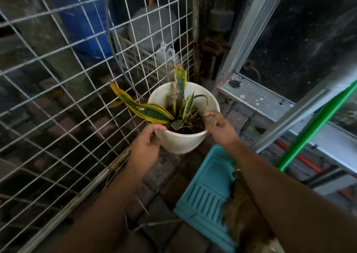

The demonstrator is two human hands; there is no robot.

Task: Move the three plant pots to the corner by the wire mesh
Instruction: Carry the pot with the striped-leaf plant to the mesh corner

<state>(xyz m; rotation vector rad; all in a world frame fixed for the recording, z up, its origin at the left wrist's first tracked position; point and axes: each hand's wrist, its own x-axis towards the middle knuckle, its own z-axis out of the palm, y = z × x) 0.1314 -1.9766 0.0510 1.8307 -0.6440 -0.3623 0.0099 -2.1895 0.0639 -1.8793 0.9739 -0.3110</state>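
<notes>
Grip: both hands are gripping the rim of the white plant pot (181, 140), one on each side.
Left hand: the left hand (144, 148) is curling over the pot's near-left rim, thumb lying along the edge and fingers running down the outer wall.
Right hand: the right hand (222, 127) is clasping the right rim, fingertips hooking inside over the soil.
Pot position: the pot is sitting in the corner where the wire mesh (58, 90) is meeting a vertical post; whether its base is resting on the brick paving (164, 175) or hanging just above it cannot be told.
Plant: a snake plant (179, 106) with yellow-edged green leaves is growing from dark soil; one long leaf is bending left and poking toward the mesh, another is standing upright with a dry tip.
Near side: a turquoise plastic dustpan (204, 191) is lying on the paving just beside the pot, under the right forearm.
Right side: a paint-spattered aluminium step ladder (257, 98) is standing just right of the pot, with a green pole (316, 121) leaning across it.
Behind the mesh: a blue barrel (85, 21) and a white slatted crate (139, 59) are sitting beyond the wire.
</notes>
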